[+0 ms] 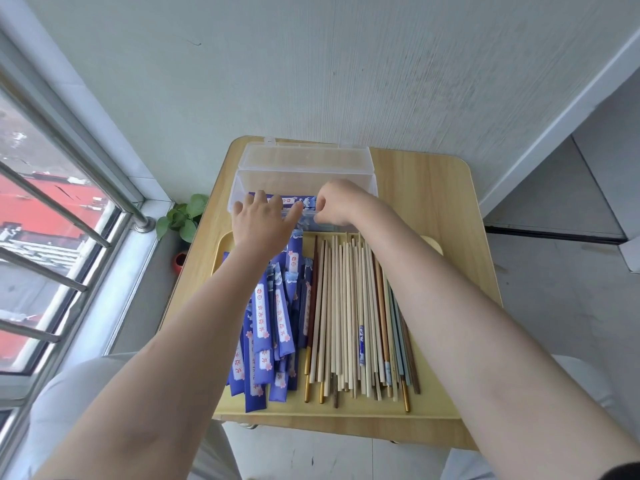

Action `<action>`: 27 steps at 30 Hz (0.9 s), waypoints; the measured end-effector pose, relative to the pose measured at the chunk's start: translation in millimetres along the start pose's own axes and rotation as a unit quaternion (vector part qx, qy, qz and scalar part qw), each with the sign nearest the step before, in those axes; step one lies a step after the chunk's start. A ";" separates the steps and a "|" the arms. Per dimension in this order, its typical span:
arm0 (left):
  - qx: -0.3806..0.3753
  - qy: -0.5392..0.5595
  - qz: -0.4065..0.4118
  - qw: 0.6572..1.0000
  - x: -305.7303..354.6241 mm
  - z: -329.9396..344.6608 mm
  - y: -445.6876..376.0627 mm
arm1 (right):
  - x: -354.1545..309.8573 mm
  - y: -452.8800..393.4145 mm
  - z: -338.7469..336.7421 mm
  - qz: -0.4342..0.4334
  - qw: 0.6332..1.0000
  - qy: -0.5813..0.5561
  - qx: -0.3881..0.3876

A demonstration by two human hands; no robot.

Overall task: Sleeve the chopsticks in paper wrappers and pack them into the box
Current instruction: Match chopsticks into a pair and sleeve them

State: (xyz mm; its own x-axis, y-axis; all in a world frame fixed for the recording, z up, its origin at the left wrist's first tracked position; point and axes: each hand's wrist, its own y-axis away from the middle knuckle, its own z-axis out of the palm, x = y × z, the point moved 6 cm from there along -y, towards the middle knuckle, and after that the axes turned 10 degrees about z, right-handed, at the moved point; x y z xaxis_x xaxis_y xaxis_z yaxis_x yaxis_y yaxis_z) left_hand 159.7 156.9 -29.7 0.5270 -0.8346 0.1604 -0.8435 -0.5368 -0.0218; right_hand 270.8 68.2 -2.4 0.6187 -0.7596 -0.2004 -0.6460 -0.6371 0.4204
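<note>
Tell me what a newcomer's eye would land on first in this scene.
Two bare forearms reach across the yellow tray, the left hand and right hand meeting over a blue patterned sleeved pair at the clear plastic box on the table's far side. On the tray, a heap of blue paper wrappers lies left of a row of bare wooden chopsticks.

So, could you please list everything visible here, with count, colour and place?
Clear plastic box: one, lid open, table's far side.
Blue sleeved chopsticks: in box, under both hands; count unclear.
Blue paper wrappers: many, tray's left half.
Bare chopsticks: many, mostly pale wood, tray's right half.
Yellow tray: one, near side.
Wooden table: one.
Green potted plant: one, left of table.
Left hand: fingers spread.
Right hand: curled grip.
</note>
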 end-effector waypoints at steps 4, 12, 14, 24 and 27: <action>-0.014 -0.001 -0.012 1.000 1.7 -4.1 1.3 | 0.2 5.5 0.4 -0.006 1.000 0.025 0.006; 0.059 0.132 -0.109 0.983 -8.9 -15.2 59.0 | -4.1 65.2 21.1 -0.011 0.974 -0.195 0.116; -0.081 0.128 -0.120 0.981 -11.7 -0.7 70.9 | -9.1 72.9 52.7 0.028 0.989 -0.144 0.020; -0.111 0.193 -0.080 0.972 -1.7 24.9 112.2 | -7.1 106.6 113.8 0.101 0.984 -0.134 -0.061; -0.083 0.195 -0.091 0.973 -1.3 24.0 119.2 | -5.8 109.4 116.3 0.096 0.981 -0.162 -0.038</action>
State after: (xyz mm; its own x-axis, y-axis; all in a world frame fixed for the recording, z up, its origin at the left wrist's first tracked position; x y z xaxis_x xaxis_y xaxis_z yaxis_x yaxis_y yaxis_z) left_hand 61.0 91.0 -56.2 0.6162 -0.6001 0.5100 -0.7626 -0.6165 0.1959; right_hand 144.5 -12.3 -58.2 0.3057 -0.8747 -0.3762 -0.6945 -0.4751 0.5404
